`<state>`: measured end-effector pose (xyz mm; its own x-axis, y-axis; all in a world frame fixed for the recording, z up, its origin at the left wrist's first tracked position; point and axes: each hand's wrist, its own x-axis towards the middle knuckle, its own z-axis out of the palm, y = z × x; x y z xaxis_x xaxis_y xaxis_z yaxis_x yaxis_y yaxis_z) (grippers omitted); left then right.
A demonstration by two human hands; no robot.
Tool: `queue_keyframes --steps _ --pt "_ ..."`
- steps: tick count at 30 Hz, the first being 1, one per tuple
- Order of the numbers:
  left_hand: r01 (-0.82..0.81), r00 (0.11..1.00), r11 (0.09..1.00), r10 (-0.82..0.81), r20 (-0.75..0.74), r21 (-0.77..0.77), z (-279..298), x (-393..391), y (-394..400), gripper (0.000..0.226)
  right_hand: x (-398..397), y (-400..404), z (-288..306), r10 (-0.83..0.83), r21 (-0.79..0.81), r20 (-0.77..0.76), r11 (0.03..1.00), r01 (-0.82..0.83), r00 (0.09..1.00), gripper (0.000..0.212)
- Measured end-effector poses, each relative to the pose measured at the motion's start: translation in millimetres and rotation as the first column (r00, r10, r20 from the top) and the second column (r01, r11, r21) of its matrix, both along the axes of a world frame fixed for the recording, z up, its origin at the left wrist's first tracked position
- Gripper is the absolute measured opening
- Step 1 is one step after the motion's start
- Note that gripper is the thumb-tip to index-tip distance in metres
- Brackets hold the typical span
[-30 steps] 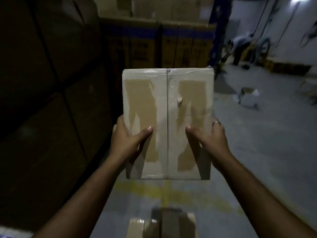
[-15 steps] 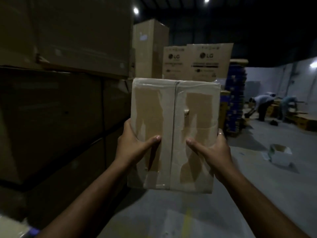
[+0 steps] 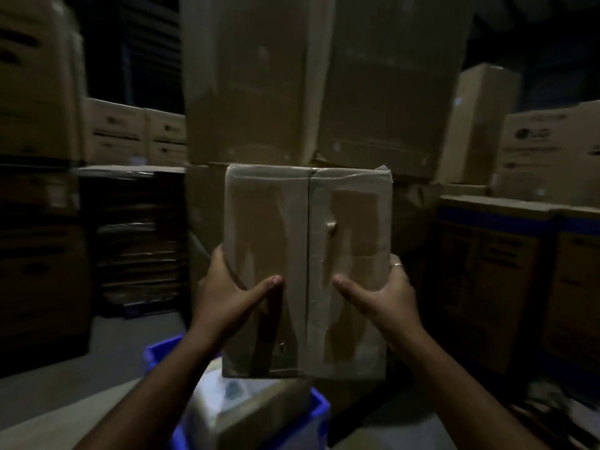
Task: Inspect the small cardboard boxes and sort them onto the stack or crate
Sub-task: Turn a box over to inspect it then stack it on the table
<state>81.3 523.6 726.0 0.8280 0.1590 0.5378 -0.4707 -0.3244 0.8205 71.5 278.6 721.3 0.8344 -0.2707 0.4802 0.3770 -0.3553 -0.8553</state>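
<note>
I hold a small cardboard box [image 3: 308,254] upright in front of me, its taped flap side facing me with a seam down the middle. My left hand [image 3: 224,290] grips its left edge, thumb lying across the front. My right hand [image 3: 386,293], a ring on one finger, grips the right edge the same way. Below the box stands a blue crate [image 3: 319,414] with a pale box [image 3: 227,404] lying in it. A stack of big cartons [image 3: 259,92] rises straight behind the held box.
Tall cartons [image 3: 35,92] stand at the left, with dark stacked flat cardboard [image 3: 136,248] beside them. More printed cartons [image 3: 548,151] and blue-banded boxes [image 3: 506,280] fill the right. Grey floor [image 3: 48,401] shows at the lower left.
The view has swung left, from the open aisle with distant workers to the carton stack and blue crate. Both hands keep the same grip on the box.
</note>
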Motion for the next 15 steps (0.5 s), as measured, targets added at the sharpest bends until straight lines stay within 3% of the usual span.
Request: queue_keyframes --steps 9,15 --pt "-0.394 0.918 0.917 0.395 -0.008 0.062 -6 -76 289 0.093 27 305 -24 0.331 0.021 0.039 0.943 -0.331 0.943 0.102" --pt "-0.543 0.834 0.839 0.545 -0.089 0.049 -11 -118 394 0.104 14 430 -25 0.472 0.008 0.044 0.881 -0.473 0.88 0.078"
